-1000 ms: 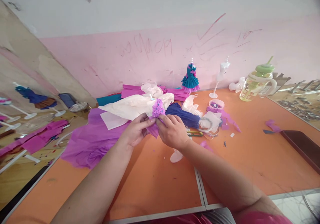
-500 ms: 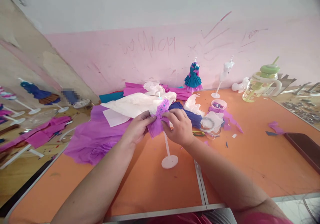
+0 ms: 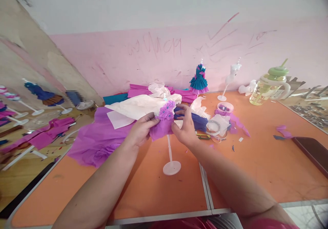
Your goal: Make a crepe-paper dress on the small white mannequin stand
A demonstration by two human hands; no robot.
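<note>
A small doll mannequin on a white stand [image 3: 172, 167] wears a purple crepe-paper dress [image 3: 161, 129] with ruffled purple flowers [image 3: 167, 110] on its bodice. My left hand [image 3: 140, 130] pinches the left side of the dress between thumb and fingers. On the other side, my right hand [image 3: 186, 126] is curved with thumb and fingers apart, its thumb by the skirt's right edge. Whether that thumb touches the paper is hard to tell. White crepe paper [image 3: 133, 106] and a large purple sheet [image 3: 102, 137] lie behind and to the left.
A mannequin in a teal dress [image 3: 199, 80] and a bare white mannequin [image 3: 232, 75] stand by the wall. Rightward are a small tub [image 3: 225, 106], a tape roll [image 3: 213, 127], a cutter [image 3: 203, 137], a bottle [image 3: 269, 85] and a dark phone-like object [image 3: 311, 152].
My right hand has opened and drawn back from the front of the dress to its right side. The stand's base has shifted slightly left and the flowers show more fully.
</note>
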